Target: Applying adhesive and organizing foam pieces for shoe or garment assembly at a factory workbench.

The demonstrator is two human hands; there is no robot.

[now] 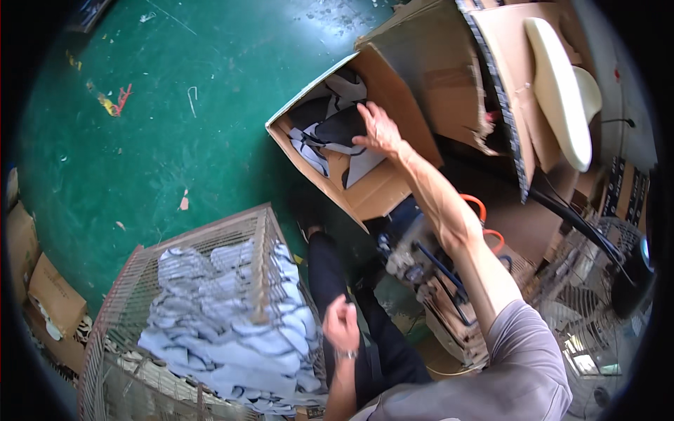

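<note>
Green floor [175, 140] is spreading across the far side, scattered with small scraps, while an open cardboard carton [404, 95] is standing ahead of me, slightly to my right. Inside it, dark grey and white pieces [340, 128] are lying loosely overlapped toward the far-left part, leaving some bare cardboard showing nearer to me.

Over these pieces my right hand [381, 133] is hovering or lightly resting; I cannot tell whether the fingertips are touching. Its fingers are spreading apart, and I am seeing nothing clasped between them. From this hand, the pieces are lying to the left and a little beyond. The dark middle one is running roughly left to right, its long axis rising slightly toward the right, so its right end is facing my fingers and its other end is pointing away toward the carton's left wall.

My left hand [341, 324] is hanging well apart, low above my dark trousers [330, 270], its fingers curling inward; I cannot tell whether they are enclosing anything. It is sitting nearer to the wire crate [260, 281] of pale blue-grey pieces [217, 337] beside my leg, so the right is clearly being the closer hand to the carton.
</note>
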